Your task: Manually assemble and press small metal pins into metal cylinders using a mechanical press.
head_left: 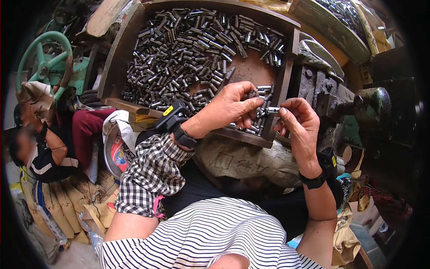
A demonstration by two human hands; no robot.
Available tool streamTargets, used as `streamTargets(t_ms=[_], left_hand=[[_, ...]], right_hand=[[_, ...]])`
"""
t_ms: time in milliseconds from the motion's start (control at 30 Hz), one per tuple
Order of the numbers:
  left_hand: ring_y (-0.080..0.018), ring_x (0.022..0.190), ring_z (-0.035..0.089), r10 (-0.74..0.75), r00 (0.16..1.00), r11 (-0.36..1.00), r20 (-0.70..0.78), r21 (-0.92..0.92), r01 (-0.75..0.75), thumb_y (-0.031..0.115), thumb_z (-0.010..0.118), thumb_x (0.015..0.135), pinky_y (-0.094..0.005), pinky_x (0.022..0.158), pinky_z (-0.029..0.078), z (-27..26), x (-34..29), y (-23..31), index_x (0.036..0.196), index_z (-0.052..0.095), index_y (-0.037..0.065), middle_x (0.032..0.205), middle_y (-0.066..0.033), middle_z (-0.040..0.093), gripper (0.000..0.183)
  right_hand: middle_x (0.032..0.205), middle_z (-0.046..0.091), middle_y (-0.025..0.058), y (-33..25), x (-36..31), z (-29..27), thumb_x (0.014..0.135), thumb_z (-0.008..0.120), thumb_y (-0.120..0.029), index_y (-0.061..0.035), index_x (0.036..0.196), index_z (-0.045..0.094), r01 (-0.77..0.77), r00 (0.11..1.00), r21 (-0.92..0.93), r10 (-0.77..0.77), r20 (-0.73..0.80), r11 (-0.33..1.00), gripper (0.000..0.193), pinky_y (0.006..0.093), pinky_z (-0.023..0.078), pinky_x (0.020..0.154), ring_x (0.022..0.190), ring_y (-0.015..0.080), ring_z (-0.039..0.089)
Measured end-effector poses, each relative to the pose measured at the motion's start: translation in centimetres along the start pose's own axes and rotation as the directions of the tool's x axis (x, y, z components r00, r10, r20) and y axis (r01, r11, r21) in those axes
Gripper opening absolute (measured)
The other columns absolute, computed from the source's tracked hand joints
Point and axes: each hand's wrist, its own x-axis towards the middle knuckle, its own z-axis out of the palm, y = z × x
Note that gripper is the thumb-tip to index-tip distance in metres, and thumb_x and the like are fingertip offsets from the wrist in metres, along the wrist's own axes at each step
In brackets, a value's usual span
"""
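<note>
Over the near right corner of a wooden tray [280, 85], my two hands work close together. My right hand [302, 125] pinches a small shiny metal tube [272, 110] between thumb and fingertips. Just left of it, my left hand [230, 110] is closed with its fingers curled around something dark and small that I cannot make out. Beyond its knuckles a dark flat metal strip [227, 78] sticks up; whether the hand holds it is hidden. Many short metal tubes [174, 67] lie heaped in the tray, and several more lie below my fingers.
A dark, heavy machine [376, 107] stands to the right of the tray. Grey sacking [246, 159] hangs below its near edge. Another box of metal parts [336, 27] sits at the far right. On the left are a green handwheel [43, 67] and another person [49, 143].
</note>
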Motion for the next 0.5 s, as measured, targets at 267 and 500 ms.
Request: streamTargets(t_ms=[267, 500], left_hand=[[-0.0039, 0.057, 0.055, 0.017, 1.0, 0.975, -0.01, -0.22, -0.019, 0.016, 0.062, 0.089, -0.0174, 0.048, 0.048, 0.3, 0.18, -0.27, 0.102, 0.059, -0.001, 0.078, 0.0007, 0.06, 0.021], [-0.0054, 0.061, 0.058, 0.042, 0.999, 0.976, -0.003, -0.214, -0.042, 0.012, 0.062, 0.088, -0.0189, 0.052, 0.05, 0.39, 0.31, -0.52, 0.105, 0.059, -0.002, 0.079, -0.0004, 0.06, 0.022]], right_hand=[[0.078, 0.065, 0.0068, 0.2, 0.25, -0.6, 0.089, 0.058, -0.006, 0.001, 0.093, 0.055, -0.054, 0.997, 0.036, 0.055, -0.048, 0.998, 0.009, 0.0156, 0.043, 0.045, 0.058, 0.0086, 0.062], [0.079, 0.065, 0.0085, 0.74, 0.42, -0.62, 0.089, 0.058, -0.008, 0.0003, 0.093, 0.055, -0.092, 0.995, 0.09, 0.095, -0.034, 0.992, 0.01, 0.0166, 0.043, 0.045, 0.057, 0.0094, 0.063]])
